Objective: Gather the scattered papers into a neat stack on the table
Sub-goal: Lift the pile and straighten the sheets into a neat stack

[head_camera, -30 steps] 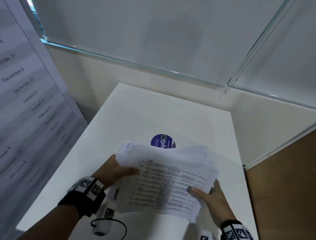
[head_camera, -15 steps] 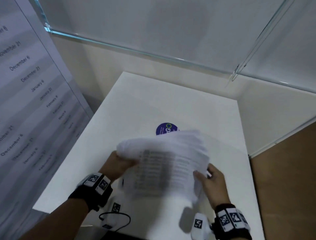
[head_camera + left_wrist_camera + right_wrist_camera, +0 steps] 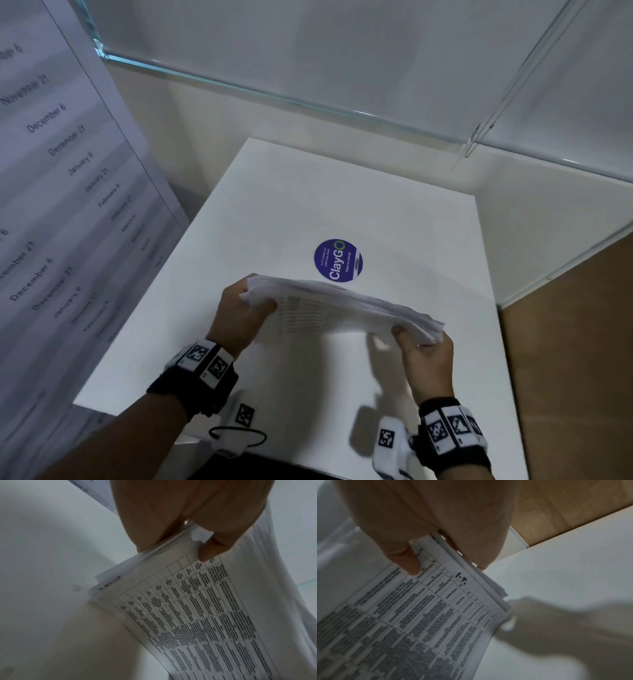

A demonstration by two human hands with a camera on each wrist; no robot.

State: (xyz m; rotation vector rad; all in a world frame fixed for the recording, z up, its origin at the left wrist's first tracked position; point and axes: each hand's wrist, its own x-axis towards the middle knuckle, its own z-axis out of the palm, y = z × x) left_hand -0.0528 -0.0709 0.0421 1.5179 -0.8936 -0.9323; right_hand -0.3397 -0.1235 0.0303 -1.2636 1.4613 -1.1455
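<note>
Looking down from the head camera, I see the white table (image 3: 342, 212) with a round purple ClayGO sticker (image 3: 338, 260) stuck to it, just beyond the far edge of the papers (image 3: 346, 310). A grey panel printed with dates (image 3: 68, 192) leans beside the table's left edge, glass panes (image 3: 308, 51) rise behind it, and brown floor (image 3: 565, 359) shows off to the right. Nothing lies between the papers and the tabletop except their own shadow.

I hold the papers in both hands as 1 bundle, lifted off the table above its near half. My left hand (image 3: 239, 318) pinches the left end, thumb on the printed top sheet and fingers underneath; the left wrist view shows that thumb (image 3: 212, 549) pressing on the table of text. My right hand (image 3: 424, 359) pinches the right end the same way, thumb (image 3: 406, 559) on top.

The bundle's long axis runs left to right, with the right end nearer me and slightly lower. The sheet edges are uneven, fanned at both ends.
</note>
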